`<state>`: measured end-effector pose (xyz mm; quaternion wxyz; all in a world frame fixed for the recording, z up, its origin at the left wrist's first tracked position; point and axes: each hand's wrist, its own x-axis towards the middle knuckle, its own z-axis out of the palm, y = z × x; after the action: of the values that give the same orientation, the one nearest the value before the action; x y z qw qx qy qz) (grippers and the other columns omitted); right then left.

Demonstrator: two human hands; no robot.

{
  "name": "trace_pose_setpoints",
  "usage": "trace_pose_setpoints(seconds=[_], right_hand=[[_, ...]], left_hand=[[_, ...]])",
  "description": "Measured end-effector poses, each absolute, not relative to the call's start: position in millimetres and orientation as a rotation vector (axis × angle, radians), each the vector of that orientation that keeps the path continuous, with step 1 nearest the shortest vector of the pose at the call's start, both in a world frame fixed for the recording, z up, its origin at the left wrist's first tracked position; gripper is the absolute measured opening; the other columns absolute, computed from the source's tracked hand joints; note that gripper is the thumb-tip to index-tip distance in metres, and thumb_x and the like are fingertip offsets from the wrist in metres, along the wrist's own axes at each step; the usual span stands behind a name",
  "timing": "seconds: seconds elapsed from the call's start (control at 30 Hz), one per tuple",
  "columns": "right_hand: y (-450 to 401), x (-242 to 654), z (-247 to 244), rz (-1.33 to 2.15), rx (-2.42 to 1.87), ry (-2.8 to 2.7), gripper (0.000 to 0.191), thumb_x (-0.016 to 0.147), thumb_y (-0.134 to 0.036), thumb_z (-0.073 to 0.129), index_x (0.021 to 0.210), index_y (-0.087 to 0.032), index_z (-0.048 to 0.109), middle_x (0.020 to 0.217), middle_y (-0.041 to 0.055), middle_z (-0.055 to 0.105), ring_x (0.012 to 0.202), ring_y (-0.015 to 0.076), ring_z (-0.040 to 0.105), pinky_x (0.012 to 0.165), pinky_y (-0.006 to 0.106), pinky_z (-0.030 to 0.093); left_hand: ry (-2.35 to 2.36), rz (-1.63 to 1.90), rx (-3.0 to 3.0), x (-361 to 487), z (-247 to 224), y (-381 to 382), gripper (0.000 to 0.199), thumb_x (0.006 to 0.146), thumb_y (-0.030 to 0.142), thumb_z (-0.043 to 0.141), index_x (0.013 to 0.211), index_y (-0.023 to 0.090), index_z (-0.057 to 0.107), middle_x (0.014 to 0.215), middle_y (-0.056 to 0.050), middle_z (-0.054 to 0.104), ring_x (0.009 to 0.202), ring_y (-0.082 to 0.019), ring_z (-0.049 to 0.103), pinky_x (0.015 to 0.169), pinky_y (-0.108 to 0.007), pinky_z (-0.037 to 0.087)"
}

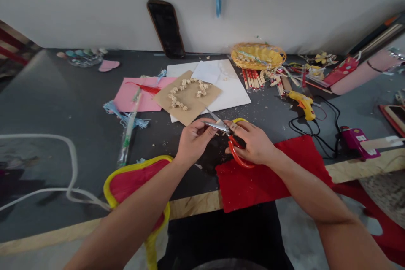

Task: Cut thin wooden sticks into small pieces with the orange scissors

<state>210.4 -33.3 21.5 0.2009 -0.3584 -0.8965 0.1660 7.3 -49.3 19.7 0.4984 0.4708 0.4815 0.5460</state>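
Note:
My right hand [253,141] grips a pair of scissors [237,152] with red and yellow handles, its blades parted and pointing left. At the blades, my left hand [198,139] is closed in a pinch. A small pale piece shows near its fingertips, too small to name. Just beyond the hands lies a brown paper square [186,112], turned cornerwise, with small beige curled pieces [178,102] set in a curved outline on it. It rests partly on a white board [238,93] and partly on pink paper [141,95]. Under my right forearm spreads a red cloth [253,187].
A yellow wicker basket [259,57] stands by the wall near several red-ended sticks [251,79]. To the right lie a yellow glue gun [302,103], its black cord and a purple box [359,143]. A phone [166,29] leans on the wall. A yellow-edged red fan [139,177] overlaps the table's front edge.

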Motion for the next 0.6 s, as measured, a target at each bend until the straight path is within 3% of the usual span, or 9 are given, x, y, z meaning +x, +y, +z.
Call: trace_pose_setpoints(seconds=[0.27, 0.6], right_hand=[[-28.8, 213.6, 21.2, 0.469, -0.996, -2.498, 0.078, 0.08, -0.065, 0.058, 0.143, -0.02, 0.042, 0.119, 0.0138, 0.055, 0.115, 0.0303, 0.051, 0.101, 0.048, 0.046], [-30.3, 212.5, 17.5, 0.467, -0.99, -2.511, 0.072, 0.085, -0.059, 0.055, 0.144, -0.02, 0.04, 0.122, 0.0145, 0.057, 0.118, 0.0298, 0.052, 0.101, 0.047, 0.047]], left_hand=[[1.17, 1.262, 1.178, 3.7, 17.3, -49.4, 0.017, 0.071, 0.034, 0.075, 0.076, 0.018, 0.073, 0.069, -0.002, 0.068, 0.063, -0.014, 0.058, 0.061, -0.024, 0.044], [1.094, 1.287, 1.067, 8.0, 24.2, -49.1, 0.021, 0.065, 0.036, 0.08, 0.073, 0.018, 0.074, 0.063, -0.001, 0.066, 0.058, -0.012, 0.055, 0.059, -0.023, 0.045]])
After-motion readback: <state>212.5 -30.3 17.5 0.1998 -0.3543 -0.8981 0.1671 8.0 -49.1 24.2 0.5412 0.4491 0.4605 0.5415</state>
